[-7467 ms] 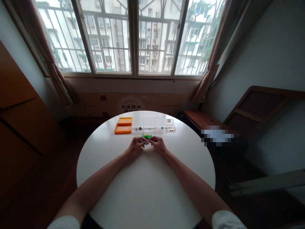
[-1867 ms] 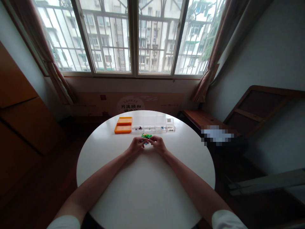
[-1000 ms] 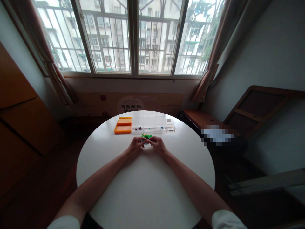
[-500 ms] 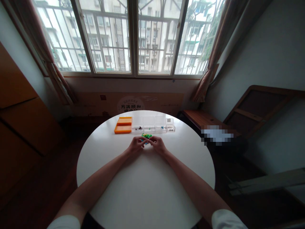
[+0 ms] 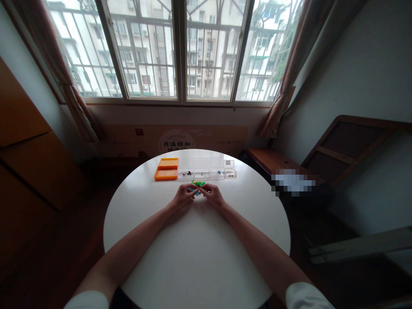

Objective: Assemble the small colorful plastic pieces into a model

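Observation:
My left hand [image 5: 184, 194] and my right hand [image 5: 211, 193] meet fingertip to fingertip over the middle of the white round table [image 5: 196, 249]. Both are closed in a pinch, and whatever lies between the fingertips is too small to make out. Just beyond and below them is a heap of small green, yellow and blue pieces [image 5: 199, 183], partly hidden by the fingers. Behind the heap stands a row of clear plastic boxes [image 5: 202, 173] with raised lids, a few tiny dark and blue pieces inside. An orange box [image 5: 166, 173], its lid up, is at the row's left end.
A window [image 5: 180, 101] with bars outside spans the wall ahead. Beyond the table's far edge stands a long printed cardboard box [image 5: 219, 137]. A wooden bench [image 5: 273, 158] is at the right, and orange-brown cabinets [image 5: 25, 150] stand at the left.
My fingertips have shifted very slightly where they meet. The boxes and the heap stay as they were.

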The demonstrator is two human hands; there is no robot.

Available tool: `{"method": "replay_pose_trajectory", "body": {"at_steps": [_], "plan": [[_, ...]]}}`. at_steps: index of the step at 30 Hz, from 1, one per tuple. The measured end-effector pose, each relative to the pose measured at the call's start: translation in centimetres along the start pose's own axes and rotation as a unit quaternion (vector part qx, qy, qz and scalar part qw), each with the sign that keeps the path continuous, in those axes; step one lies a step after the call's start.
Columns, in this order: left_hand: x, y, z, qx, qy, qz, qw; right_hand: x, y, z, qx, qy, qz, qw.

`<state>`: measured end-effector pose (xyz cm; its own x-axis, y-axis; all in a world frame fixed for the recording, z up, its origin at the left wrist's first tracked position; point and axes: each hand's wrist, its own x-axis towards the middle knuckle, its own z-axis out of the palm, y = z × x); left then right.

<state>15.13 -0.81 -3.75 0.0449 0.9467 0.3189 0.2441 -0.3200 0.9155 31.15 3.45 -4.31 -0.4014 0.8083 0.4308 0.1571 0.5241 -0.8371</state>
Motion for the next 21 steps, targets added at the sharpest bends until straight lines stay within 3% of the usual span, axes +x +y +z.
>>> {"method": "replay_pose_trajectory", "body": {"at_steps": [21], "plan": [[0.09,-0.04,0.08,0.020,0.008,-0.004,1.000,-0.02,-0.21,0.08,-0.003,-0.010,-0.002,1.000]]}}
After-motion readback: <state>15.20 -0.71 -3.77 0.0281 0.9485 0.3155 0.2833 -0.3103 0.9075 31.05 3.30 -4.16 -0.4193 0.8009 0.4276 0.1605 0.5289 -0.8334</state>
